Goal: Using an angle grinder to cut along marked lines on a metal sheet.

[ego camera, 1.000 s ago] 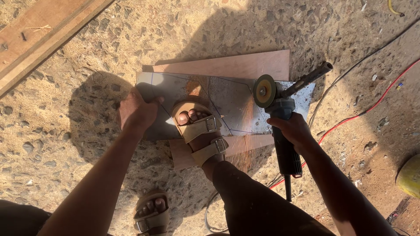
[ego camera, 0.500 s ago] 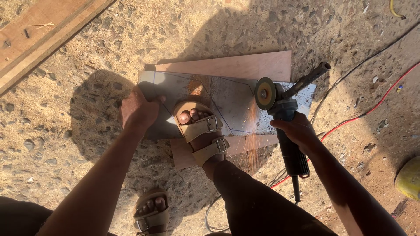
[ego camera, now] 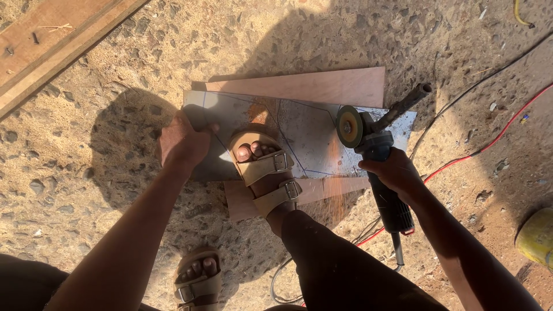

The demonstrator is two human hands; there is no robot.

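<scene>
the metal sheet (ego camera: 299,135) lies flat on a wooden board (ego camera: 322,86) on the rough concrete ground (ego camera: 86,144), near frame centre; the left hand (ego camera: 183,144) is closed down over the sheet's edge at 9 o'clock, fingers curled onto the metal, pressing it flat; a sandalled foot (ego camera: 266,170) stands on the sheet just beside that hand, toes toward 12 o'clock; the right hand (ego camera: 396,173) is wrapped fully around the body of an angle grinder (ego camera: 374,150) at 3 o'clock of the sheet; the grinder's disc (ego camera: 349,126) meets the sheet's surface, upright on edge, and a streak of orange sparks (ego camera: 334,178) runs toward 6 o'clock; the side handle (ego camera: 406,103) points toward 2 o'clock; a red cable (ego camera: 489,144) and a black cable (ego camera: 478,86) cross the ground toward 2 o'clock; a second sandalled foot (ego camera: 199,276) rests on the ground at 6 o'clock; a wooden plank (ego camera: 52,46) lies at 10 o'clock, well apart.
</scene>
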